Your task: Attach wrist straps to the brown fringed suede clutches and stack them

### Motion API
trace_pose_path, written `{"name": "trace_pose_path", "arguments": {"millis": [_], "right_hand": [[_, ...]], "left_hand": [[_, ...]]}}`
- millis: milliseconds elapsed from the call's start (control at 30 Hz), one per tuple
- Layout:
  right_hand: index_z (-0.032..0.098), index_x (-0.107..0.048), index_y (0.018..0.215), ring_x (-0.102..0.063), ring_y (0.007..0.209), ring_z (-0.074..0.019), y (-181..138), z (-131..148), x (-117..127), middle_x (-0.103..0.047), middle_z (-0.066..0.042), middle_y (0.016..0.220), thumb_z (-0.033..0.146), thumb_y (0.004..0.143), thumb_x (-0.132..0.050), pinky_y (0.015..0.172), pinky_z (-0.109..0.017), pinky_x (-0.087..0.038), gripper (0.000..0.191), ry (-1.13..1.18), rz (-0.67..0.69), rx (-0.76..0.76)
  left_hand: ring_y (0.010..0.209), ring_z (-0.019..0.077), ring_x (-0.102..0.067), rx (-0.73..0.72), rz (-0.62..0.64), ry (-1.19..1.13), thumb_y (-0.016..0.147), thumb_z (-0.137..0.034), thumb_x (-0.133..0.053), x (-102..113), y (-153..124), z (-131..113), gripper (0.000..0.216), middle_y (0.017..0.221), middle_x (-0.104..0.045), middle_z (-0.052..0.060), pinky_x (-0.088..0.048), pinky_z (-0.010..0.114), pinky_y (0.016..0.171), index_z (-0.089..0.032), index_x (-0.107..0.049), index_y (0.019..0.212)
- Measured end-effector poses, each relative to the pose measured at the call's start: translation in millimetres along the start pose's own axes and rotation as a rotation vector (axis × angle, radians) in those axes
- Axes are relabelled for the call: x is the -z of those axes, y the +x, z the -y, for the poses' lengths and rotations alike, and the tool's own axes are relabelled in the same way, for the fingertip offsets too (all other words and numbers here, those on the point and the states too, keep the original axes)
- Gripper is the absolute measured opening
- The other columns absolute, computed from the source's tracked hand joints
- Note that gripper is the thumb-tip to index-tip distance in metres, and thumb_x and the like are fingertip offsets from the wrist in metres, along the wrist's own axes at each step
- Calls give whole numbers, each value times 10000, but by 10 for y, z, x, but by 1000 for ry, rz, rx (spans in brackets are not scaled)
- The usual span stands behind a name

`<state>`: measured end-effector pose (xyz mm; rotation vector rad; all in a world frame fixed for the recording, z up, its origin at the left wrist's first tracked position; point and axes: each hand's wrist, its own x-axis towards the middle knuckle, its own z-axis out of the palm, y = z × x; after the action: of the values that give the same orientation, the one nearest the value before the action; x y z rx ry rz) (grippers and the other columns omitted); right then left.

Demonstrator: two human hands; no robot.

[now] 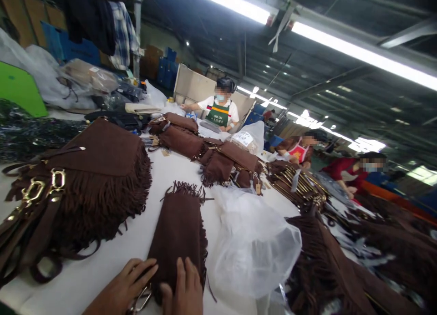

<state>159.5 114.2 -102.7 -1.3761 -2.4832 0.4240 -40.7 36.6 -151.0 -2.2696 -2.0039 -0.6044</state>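
A narrow dark brown bag (177, 228) with a smooth, matte, suede-like face lies flat on the white counter (157, 178), its long sides running forward and leaning slightly to the right toward the far end. Loose strands of fringe (186, 189) splay across that far end and line the right side, with one thin strand trailing onto the counter near the bottom. The near end is partly covered, and a shiny metal clasp (146, 301) shows at its lower left
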Motion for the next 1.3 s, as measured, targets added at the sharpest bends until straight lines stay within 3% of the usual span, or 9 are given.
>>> {"name": "trace_pose_path", "arguments": {"millis": [100,233,400,533,733,900,1067,1200,1300], "right_hand": [[200,-496,1409,-420,1328,-396,285,-21,-217,-416,-170,1477,411,855,-646,1038,-578,-419,612,43,-143,26],[221,-456,1432,-326,1400,-334,607,-63,-218,-335,-143,1530,435,934,-541,1095,-546,-358,549,124,-79,156],[194,-598,1279,-453,1311,-280,592,-69,233,-519,-123,1399,329,914,-594,1085,-459,-388,389,217,-39,188],[198,-651,1092,-590,1059,-185,298,-307,779,-650,-70,1116,166,951,-463,951,-319,-476,238,255,-242,29],[168,-627,1110,-561,1059,-225,84,-1087,1152,-632,-119,1096,109,944,-410,902,-339,-457,279,-239,-340,-150],[160,-656,1073,-618,873,-228,48,-1389,1112,-658,-113,929,33,888,-430,727,-304,-450,318,-481,-117,-271],[183,-628,1143,-602,967,-210,131,-1431,1163,-654,-100,1055,106,922,-438,797,-286,-437,302,-474,-165,-211],[151,-586,1249,-523,1148,-240,419,-1511,1106,-572,-125,1294,37,860,-457,931,-324,-394,425,-514,-207,-116],[158,-653,1122,-552,1036,-252,633,-1561,1045,-626,-128,1157,24,861,-442,844,-341,-407,361,-556,-213,-141]], "left_hand": [[1188,268,-522,-9,42,55,635,8,-438,-37,4,-25,839,1433,-502,-1,-489,403,997,-324,-472,1405],[1171,270,-537,-40,19,27,663,-27,-441,-3,52,4,752,1393,-543,38,-469,397,997,-277,-533,1366],[1171,214,-542,-125,-67,-14,769,-50,-418,165,162,30,624,1366,-563,35,-458,334,979,-242,-520,1354],[1161,209,-551,-143,-140,-27,894,-187,-462,399,370,-32,425,1264,-622,21,-478,351,960,-256,-532,1308],[1320,262,-411,-251,-21,-194,936,-173,-429,644,1036,-804,499,1423,-489,56,-418,451,1082,-258,-396,1426],[1414,357,-257,-394,194,-175,851,-106,-534,225,1513,-1394,623,1561,-282,92,-292,604,1110,-272,-392,1434],[1310,369,-413,-224,281,-241,806,-103,-548,-234,1673,-1325,407,1459,-433,150,-369,591,1045,-190,-607,1199],[1282,304,-450,-237,186,-301,787,-63,-528,-196,1652,-1223,374,1413,-480,144,-391,518,1064,-180,-623,1129],[1233,286,-495,-217,179,-302,784,-28,-507,-101,1618,-1200,321,1334,-547,138,-419,492,1053,-166,-639,1042]]}}
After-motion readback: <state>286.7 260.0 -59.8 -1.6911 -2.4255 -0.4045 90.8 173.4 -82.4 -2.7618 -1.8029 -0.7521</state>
